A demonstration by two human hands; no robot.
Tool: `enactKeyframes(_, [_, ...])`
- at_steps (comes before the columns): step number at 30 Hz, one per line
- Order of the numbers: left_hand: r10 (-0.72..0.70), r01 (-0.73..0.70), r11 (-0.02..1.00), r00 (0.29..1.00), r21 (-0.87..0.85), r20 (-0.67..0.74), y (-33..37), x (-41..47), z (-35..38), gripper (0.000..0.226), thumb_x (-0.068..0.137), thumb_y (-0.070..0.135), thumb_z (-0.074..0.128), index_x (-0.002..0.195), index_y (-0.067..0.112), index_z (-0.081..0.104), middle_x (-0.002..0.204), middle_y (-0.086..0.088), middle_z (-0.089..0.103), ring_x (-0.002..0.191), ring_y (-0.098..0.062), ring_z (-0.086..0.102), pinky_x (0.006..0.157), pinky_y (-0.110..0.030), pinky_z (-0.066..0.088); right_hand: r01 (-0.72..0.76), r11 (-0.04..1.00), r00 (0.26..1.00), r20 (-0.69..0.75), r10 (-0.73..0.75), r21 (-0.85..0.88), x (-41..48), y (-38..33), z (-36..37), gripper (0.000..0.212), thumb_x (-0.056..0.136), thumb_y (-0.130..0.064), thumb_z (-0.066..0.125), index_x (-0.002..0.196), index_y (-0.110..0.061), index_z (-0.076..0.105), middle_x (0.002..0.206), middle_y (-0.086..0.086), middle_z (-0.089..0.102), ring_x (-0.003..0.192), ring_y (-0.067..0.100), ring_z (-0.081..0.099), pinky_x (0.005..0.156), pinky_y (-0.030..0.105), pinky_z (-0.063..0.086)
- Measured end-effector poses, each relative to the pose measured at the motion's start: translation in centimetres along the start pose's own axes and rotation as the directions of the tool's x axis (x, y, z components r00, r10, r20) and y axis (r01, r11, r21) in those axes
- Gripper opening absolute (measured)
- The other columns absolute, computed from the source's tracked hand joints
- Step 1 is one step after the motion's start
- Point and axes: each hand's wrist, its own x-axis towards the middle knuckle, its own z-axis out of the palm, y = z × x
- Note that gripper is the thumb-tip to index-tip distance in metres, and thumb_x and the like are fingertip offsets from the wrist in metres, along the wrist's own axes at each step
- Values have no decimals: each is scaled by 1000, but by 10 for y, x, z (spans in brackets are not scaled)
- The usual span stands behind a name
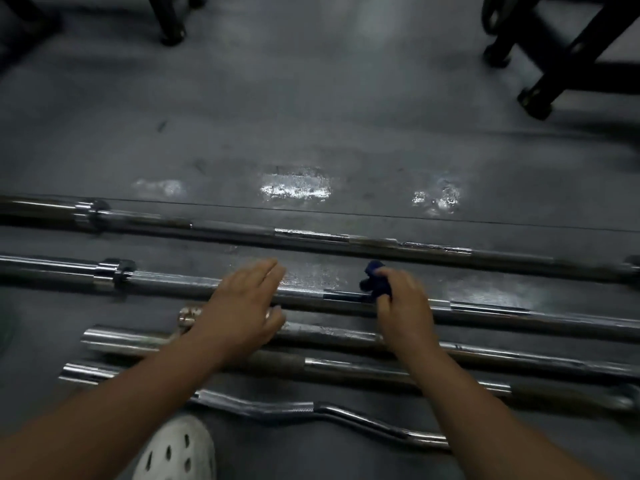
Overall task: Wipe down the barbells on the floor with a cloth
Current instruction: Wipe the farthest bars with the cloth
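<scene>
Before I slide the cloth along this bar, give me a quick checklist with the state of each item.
1. Cloth in hand: ok. The right hand grips the blue cloth.
2. Cloth on the bar: ok. It sits on the second barbell from the far side.
3. Bar steadied: cannot tell. The left hand is over that bar with straight fingers; contact is blurred.
4. Path to the right: ok. The shaft there is bare.
5. Neighbouring bars: ok. The far barbell lies apart; nearer bars lie close by the wrists.
6. Footing: cannot tell. The white shoe is beside the curl bar.
</scene>
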Motion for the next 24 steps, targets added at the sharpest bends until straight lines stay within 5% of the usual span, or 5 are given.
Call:
enactKeyframes(4, [19,-18,1000,997,11,-78,57,-16,-43,77,83,51,30,153,17,35,158,-7,34,143,-26,35,115,-44,29,124,991,992,-47,-121,59,-28,-23,-52,47,80,-4,48,124,-13,61,119,5,59,110,26,53,96,39,46])
enactKeyframes(9, [15,-16,1000,986,-2,-163,115,-51,-83,84,80,57,21,156,22,25,163,-3,23,146,-24,27,119,-43,24,210,974,973,-117,-199,89,-81,-37,-125,44,87,0,54,127,-16,59,124,-1,57,115,16,48,97,25,38])
enactKeyframes(13, [-51,29,995,971,-98,-232,163,-80,-114,89,75,60,19,155,22,25,162,-2,23,147,-24,27,118,-41,24,270,961,955,-145,-260,60,-127,-37,-182,45,86,1,55,128,-15,58,123,-1,57,114,14,46,99,26,38])
enactKeyframes(24, [-15,6,998,991,-63,-136,221,-97,-112,77,92,34,54,158,23,16,164,3,15,149,-17,18,120,-36,22,283,956,941,-216,-262,73,-151,-11,-226,42,86,0,53,126,-14,57,117,-2,57,110,15,48,98,35,44])
